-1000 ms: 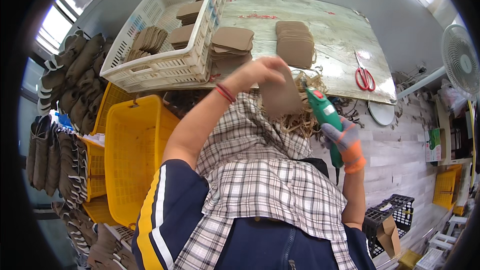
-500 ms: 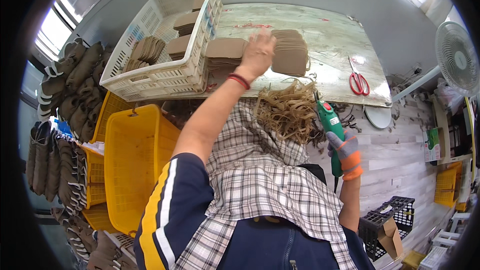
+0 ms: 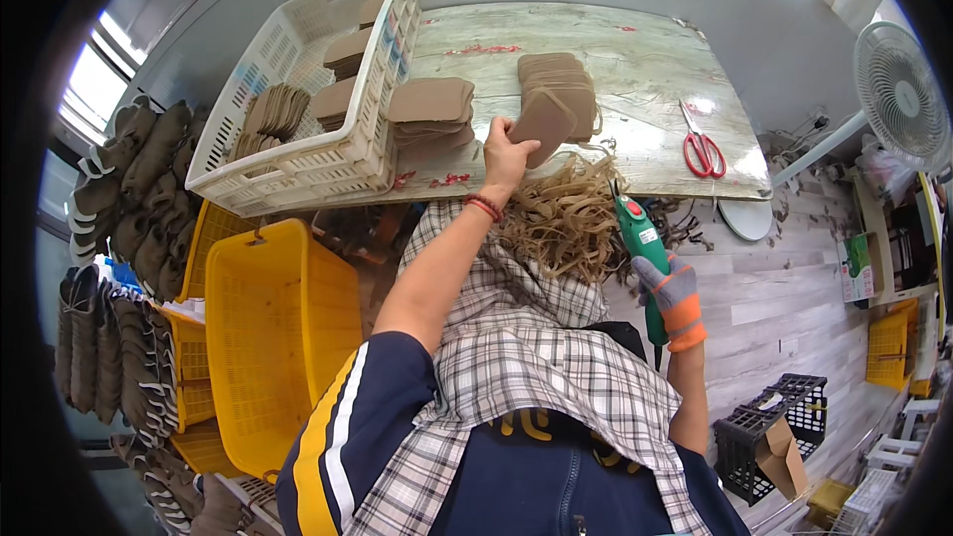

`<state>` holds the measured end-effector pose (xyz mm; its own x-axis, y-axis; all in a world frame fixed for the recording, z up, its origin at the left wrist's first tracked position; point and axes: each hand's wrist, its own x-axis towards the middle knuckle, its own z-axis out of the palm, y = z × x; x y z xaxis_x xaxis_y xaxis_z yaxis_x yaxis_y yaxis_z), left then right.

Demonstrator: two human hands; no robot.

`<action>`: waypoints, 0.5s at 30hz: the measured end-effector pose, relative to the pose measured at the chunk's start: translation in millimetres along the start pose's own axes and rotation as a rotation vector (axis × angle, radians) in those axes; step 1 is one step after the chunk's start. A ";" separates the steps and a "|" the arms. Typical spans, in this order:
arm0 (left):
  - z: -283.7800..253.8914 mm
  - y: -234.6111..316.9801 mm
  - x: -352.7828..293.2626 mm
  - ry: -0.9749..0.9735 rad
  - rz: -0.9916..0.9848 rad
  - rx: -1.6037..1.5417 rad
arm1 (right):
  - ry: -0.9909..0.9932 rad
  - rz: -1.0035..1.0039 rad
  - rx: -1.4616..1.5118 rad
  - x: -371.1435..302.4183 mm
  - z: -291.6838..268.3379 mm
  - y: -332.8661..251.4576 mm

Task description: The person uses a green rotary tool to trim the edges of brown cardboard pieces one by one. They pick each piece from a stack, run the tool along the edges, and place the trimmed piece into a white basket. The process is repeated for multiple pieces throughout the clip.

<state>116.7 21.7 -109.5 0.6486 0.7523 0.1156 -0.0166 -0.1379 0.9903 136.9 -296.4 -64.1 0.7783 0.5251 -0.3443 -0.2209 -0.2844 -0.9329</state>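
Observation:
My left hand (image 3: 506,155) is closed on the lower corner of a brown fabric piece (image 3: 543,127), which is tilted off the front of a fanned stack of like pieces (image 3: 556,72). A thin strip loops along that stack's right side. In my right hand (image 3: 670,298), gloved in grey and orange, is a green handheld power cutter (image 3: 640,235) with a red button, its tip pointing up and away from me. Left of my left hand lies another stack of brown pieces (image 3: 432,104). A heap of thin tan trimmings (image 3: 566,218) covers my lap at the table's edge.
On the table (image 3: 645,69), red-handled scissors (image 3: 703,149) lie at the right. A white crate (image 3: 298,184) with more stacks stands at the left, above a yellow bin (image 3: 253,337). A fan (image 3: 903,94) is far right; a black crate (image 3: 754,447) sits on the floor.
My left hand has come down and nearer from above the stacks and has taken hold of a brown piece, pulling it askew. The cutter has shifted slightly left in my right hand.

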 end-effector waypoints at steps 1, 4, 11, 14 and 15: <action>0.4 -3.6 -5.0 0.010 -0.086 -0.364 | 0.002 -0.015 0.000 1.2 2.3 -0.9; 17.6 12.7 -20.5 0.017 -0.300 -0.921 | 0.045 -0.040 -0.016 3.5 8.5 -13.9; 57.9 47.6 -30.0 -0.010 -0.386 -1.441 | 0.060 -0.112 -0.009 3.7 13.7 -46.1; 68.4 58.1 -33.9 0.028 -0.439 -1.508 | 0.056 -0.098 0.029 -0.3 12.6 -56.4; 70.2 61.6 -37.0 0.021 -0.440 -1.511 | 0.051 -0.103 0.023 0.6 11.6 -56.0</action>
<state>145.1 -59.9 -58.1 0.7969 0.5692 -0.2026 -0.5609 0.8216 0.1021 142.9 -270.8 -13.3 0.8266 0.5086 -0.2412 -0.1508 -0.2126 -0.9654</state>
